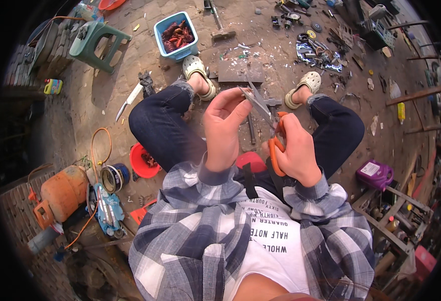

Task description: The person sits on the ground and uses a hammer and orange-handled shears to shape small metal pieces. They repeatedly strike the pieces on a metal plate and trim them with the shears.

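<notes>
Left hand raised, thumb and fingers bent inward. Right hand pretty much curled in grip, nearby. Both forearms angled forward.

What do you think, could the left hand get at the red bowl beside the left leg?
Probably not directly: the left hand is up by the scissors, and the bent left leg lies between it and the red bowl on the ground.

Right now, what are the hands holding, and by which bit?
The right hand holds scissors by their orange handles. The left hand is close by the blades; whether it holds anything can't be told.
</notes>
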`<action>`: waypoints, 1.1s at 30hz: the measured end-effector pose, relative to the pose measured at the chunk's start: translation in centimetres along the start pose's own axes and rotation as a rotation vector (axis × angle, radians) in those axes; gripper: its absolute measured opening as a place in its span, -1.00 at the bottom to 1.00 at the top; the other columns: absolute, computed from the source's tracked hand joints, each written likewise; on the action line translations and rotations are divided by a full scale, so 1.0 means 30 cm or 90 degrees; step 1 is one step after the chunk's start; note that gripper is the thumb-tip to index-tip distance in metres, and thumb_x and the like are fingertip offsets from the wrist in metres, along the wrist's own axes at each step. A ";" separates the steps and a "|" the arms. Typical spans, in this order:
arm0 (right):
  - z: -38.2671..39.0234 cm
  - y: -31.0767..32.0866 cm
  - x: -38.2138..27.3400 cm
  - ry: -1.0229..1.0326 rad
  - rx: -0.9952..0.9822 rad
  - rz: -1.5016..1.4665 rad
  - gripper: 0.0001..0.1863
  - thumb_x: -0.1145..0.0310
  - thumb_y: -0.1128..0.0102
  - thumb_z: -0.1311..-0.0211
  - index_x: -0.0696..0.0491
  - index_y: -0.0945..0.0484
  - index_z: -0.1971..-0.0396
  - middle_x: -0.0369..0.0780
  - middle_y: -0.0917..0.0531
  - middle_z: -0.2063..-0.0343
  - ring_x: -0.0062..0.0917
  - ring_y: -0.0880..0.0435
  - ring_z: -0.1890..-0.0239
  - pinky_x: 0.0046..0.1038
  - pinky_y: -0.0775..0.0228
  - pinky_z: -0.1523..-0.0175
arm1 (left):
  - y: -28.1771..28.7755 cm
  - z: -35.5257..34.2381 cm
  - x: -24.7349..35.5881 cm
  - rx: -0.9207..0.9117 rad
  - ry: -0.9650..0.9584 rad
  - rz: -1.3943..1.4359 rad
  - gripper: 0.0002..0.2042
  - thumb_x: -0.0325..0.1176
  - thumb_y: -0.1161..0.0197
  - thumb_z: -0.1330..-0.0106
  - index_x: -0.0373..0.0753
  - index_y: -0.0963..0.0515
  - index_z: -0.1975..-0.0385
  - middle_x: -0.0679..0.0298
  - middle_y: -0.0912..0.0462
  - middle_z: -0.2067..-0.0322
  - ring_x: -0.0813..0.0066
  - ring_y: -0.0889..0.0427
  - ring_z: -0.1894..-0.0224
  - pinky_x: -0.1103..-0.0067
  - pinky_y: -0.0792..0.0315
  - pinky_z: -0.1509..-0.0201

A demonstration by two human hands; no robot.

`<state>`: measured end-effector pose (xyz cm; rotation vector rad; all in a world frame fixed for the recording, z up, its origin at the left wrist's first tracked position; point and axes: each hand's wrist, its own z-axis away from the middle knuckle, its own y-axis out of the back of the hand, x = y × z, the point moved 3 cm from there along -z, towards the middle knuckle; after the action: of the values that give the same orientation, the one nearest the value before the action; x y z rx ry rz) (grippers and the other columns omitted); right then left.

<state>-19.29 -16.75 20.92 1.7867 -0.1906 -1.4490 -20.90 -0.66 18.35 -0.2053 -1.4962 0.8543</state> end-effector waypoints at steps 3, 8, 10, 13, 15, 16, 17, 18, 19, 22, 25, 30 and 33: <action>-0.005 0.005 0.011 0.009 0.018 0.042 -0.54 0.26 -0.35 0.09 0.16 -0.40 0.21 -0.16 -0.47 0.42 -0.20 -0.54 0.41 -0.30 -0.36 0.37 | -0.006 0.002 0.004 -0.005 -0.027 -0.054 -0.77 -0.61 -0.24 -0.21 -0.39 -0.53 0.13 0.25 -0.63 0.21 0.58 -0.57 0.14 0.66 -0.41 -0.01; -0.014 0.010 0.005 -0.022 0.009 0.044 -0.51 0.24 -0.36 0.09 0.17 -0.40 0.20 -0.16 -0.46 0.42 -0.21 -0.54 0.42 -0.30 -0.37 0.38 | -0.013 0.006 -0.004 -0.015 -0.005 -0.046 -0.77 -0.61 -0.24 -0.21 -0.41 -0.53 0.13 0.24 -0.64 0.22 0.57 -0.58 0.15 0.65 -0.42 -0.01; -0.017 0.011 0.005 -0.019 0.013 0.042 -0.51 0.23 -0.37 0.09 0.17 -0.40 0.20 -0.16 -0.46 0.42 -0.21 -0.54 0.43 -0.31 -0.37 0.38 | -0.016 0.004 -0.005 -0.011 0.014 -0.021 -0.77 -0.60 -0.24 -0.21 -0.41 -0.53 0.12 0.23 -0.64 0.21 0.57 -0.59 0.15 0.65 -0.42 -0.01; -0.019 0.009 0.009 -0.005 0.015 0.038 -0.51 0.23 -0.36 0.09 0.17 -0.40 0.20 -0.16 -0.46 0.42 -0.21 -0.54 0.44 -0.31 -0.37 0.39 | -0.015 0.003 0.000 -0.020 0.012 -0.016 -0.77 -0.59 -0.24 -0.22 -0.41 -0.53 0.11 0.22 -0.65 0.21 0.56 -0.60 0.15 0.64 -0.43 -0.01; -0.023 0.014 0.000 -0.012 0.000 0.041 -0.52 0.23 -0.36 0.09 0.17 -0.40 0.20 -0.16 -0.46 0.42 -0.21 -0.54 0.44 -0.31 -0.37 0.39 | -0.015 0.003 0.001 -0.023 0.017 0.010 -0.77 -0.58 -0.24 -0.23 -0.40 -0.54 0.11 0.22 -0.65 0.20 0.55 -0.60 0.15 0.63 -0.43 -0.02; -0.021 0.013 0.001 -0.009 0.003 0.042 -0.52 0.24 -0.36 0.09 0.17 -0.40 0.20 -0.16 -0.46 0.42 -0.21 -0.54 0.43 -0.31 -0.37 0.39 | -0.016 0.003 0.001 -0.025 0.020 0.024 -0.77 -0.57 -0.23 -0.24 -0.40 -0.54 0.11 0.22 -0.65 0.20 0.55 -0.60 0.14 0.63 -0.43 -0.02; -0.020 0.011 0.003 -0.005 0.007 0.042 -0.52 0.24 -0.36 0.09 0.17 -0.40 0.20 -0.15 -0.46 0.42 -0.21 -0.54 0.43 -0.31 -0.37 0.39 | -0.016 0.002 0.000 -0.028 0.023 0.034 -0.77 -0.57 -0.23 -0.24 -0.40 -0.54 0.10 0.22 -0.65 0.20 0.55 -0.60 0.14 0.62 -0.43 -0.02; -0.018 0.011 0.004 -0.002 0.011 0.043 -0.52 0.24 -0.35 0.09 0.17 -0.40 0.20 -0.15 -0.46 0.42 -0.21 -0.54 0.43 -0.30 -0.37 0.39 | -0.014 0.002 -0.002 -0.030 0.026 0.045 -0.77 -0.57 -0.22 -0.24 -0.40 -0.54 0.10 0.22 -0.65 0.20 0.54 -0.60 0.13 0.62 -0.43 -0.02; -0.019 0.013 0.002 0.001 0.010 0.052 -0.51 0.24 -0.35 0.09 0.17 -0.40 0.20 -0.15 -0.46 0.42 -0.20 -0.54 0.43 -0.30 -0.37 0.39 | -0.012 0.001 -0.004 -0.033 0.029 0.055 -0.78 -0.57 -0.22 -0.25 -0.40 -0.54 0.10 0.22 -0.65 0.19 0.54 -0.60 0.13 0.61 -0.43 -0.03; -0.021 0.022 -0.003 0.007 0.009 0.068 -0.51 0.23 -0.36 0.10 0.17 -0.40 0.21 -0.15 -0.46 0.42 -0.20 -0.55 0.43 -0.30 -0.37 0.40 | -0.009 0.000 -0.010 -0.042 0.034 0.060 -0.78 -0.57 -0.21 -0.26 -0.40 -0.54 0.10 0.22 -0.65 0.19 0.54 -0.60 0.12 0.61 -0.42 -0.03; -0.021 0.025 -0.002 0.008 0.011 0.064 -0.52 0.22 -0.37 0.11 0.17 -0.40 0.23 -0.15 -0.46 0.41 -0.20 -0.55 0.43 -0.30 -0.38 0.40 | -0.009 -0.001 -0.013 -0.042 0.047 0.069 -0.78 -0.57 -0.20 -0.26 -0.40 -0.54 0.10 0.22 -0.64 0.18 0.54 -0.60 0.11 0.61 -0.42 -0.04; -0.018 0.032 -0.007 0.012 0.020 0.087 -0.52 0.19 -0.40 0.15 0.14 -0.41 0.29 -0.17 -0.48 0.38 -0.23 -0.56 0.41 -0.32 -0.40 0.40 | 0.013 -0.005 -0.027 -0.054 0.074 0.082 -0.74 -0.56 -0.19 -0.27 -0.41 -0.51 0.05 0.19 -0.62 0.12 0.53 -0.59 0.09 0.59 -0.42 -0.06; -0.020 0.049 -0.028 0.059 0.072 0.157 -0.51 0.18 -0.43 0.20 0.11 -0.43 0.30 -0.21 -0.48 0.37 -0.29 -0.57 0.39 -0.36 -0.42 0.40 | 0.016 -0.004 -0.016 -0.090 0.050 0.087 -0.70 -0.56 -0.20 -0.26 -0.42 -0.47 0.00 0.13 -0.59 0.05 0.49 -0.58 0.04 0.55 -0.42 -0.10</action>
<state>-18.53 -16.96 22.53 1.8431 -0.4364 -1.1984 -20.90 -0.57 17.66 -0.4450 -1.4829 0.8394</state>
